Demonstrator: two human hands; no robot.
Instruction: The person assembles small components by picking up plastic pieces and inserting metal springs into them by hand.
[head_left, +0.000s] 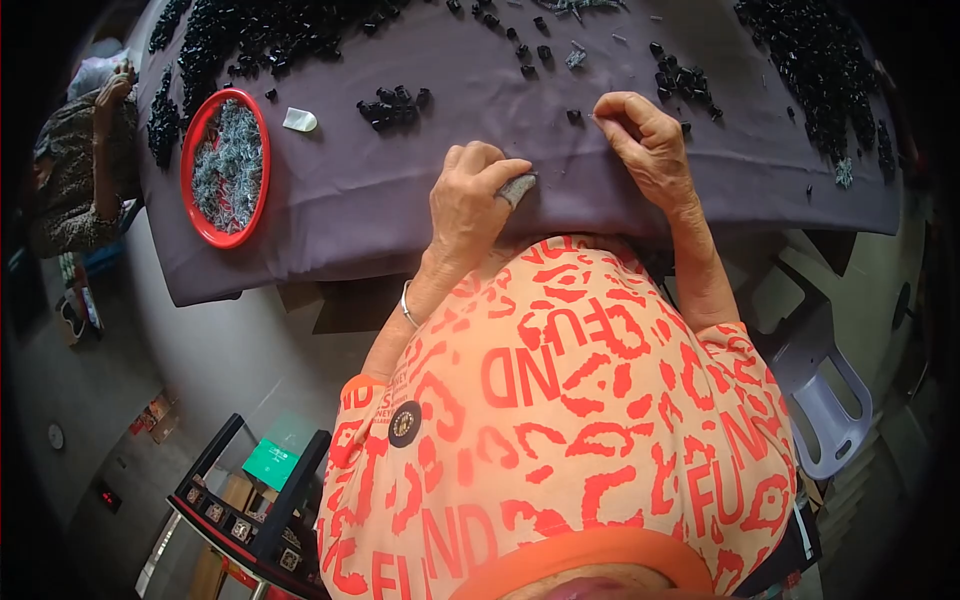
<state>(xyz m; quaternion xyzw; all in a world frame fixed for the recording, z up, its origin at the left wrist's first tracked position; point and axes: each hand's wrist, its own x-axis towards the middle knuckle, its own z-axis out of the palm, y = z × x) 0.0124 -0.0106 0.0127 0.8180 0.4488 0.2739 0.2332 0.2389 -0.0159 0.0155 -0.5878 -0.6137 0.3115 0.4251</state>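
My left hand (468, 200) is closed just above the near edge of the cloth-covered table, its fingers curled in. A small grey fabric-like piece (517, 188) shows at its thumb and fingers; whether it is held or worn I cannot tell. To the right, my right hand (648, 150) is raised over the table, thumb and forefinger pinched together. Whatever sits in that pinch is too small to name. One small glossy black piece (574, 116) lies just left of the right fingertips. A little cluster of similar black pieces (393, 108) rests beyond my left hand.
A red oval basket (188, 190) with many thin grey bits stands at the table's left. Near it lies a white finger-shaped cover (300, 120). Large heaps of black pieces (265, 40) cover the far left and far right. A person (80, 170) is at the left; a grey chair (825, 400) stands right.
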